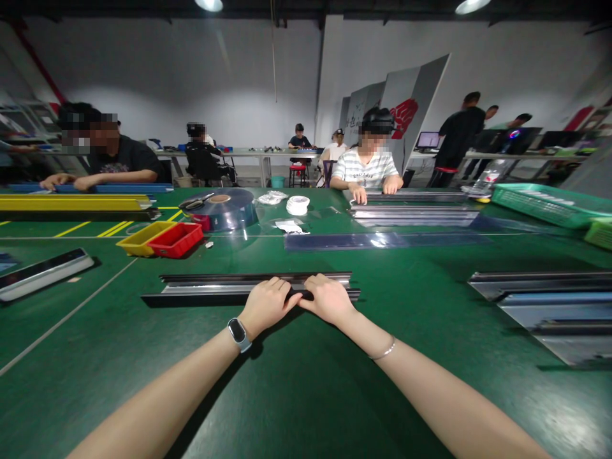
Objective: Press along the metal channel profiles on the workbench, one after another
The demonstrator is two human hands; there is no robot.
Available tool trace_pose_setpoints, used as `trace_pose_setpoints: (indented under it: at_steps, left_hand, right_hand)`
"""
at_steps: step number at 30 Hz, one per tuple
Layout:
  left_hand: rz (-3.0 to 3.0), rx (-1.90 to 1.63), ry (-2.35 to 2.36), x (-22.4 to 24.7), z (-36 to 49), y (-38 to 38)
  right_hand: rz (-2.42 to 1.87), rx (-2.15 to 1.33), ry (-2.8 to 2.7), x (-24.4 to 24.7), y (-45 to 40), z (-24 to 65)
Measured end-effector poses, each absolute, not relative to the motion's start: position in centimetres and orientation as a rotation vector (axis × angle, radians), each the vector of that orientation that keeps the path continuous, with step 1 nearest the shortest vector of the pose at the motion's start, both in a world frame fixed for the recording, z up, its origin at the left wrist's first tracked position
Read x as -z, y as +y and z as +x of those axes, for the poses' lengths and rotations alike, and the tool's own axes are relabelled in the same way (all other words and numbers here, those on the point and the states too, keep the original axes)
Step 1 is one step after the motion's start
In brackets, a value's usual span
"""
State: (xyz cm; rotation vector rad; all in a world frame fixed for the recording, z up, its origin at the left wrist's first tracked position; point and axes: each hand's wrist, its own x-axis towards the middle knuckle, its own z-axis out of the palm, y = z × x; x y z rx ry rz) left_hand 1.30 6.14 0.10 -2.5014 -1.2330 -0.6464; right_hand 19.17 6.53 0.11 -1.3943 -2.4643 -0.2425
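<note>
A long dark metal profile [205, 291] with a silvery inner channel lies crosswise on the green table [287, 395]. My left hand [268, 305], with a watch band at the wrist, is closed over the profile right of its middle. Close beside it, my right hand [329, 298] grips the same profile near its right end. The two thumbs nearly meet at the near edge. The fingertips are partly hidden behind the profile's parts.
Yellow [143, 239] and red [176, 240] trays stand at the left, beside a clear film roll [229, 210]. A transparent strip [382, 241] lies beyond the profile. More profiles [559, 299] lie right. Co-workers sit across the table.
</note>
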Motion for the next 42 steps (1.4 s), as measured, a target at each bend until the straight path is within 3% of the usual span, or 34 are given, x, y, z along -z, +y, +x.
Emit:
trace_pose_setpoints:
  at_steps: [42]
  left_hand:
    - [-2.495,0.612,-1.312,-0.3,1.6,6.4]
  right_hand:
    - [-1.407,0.198,-2.445,-0.4,5.8,19.4]
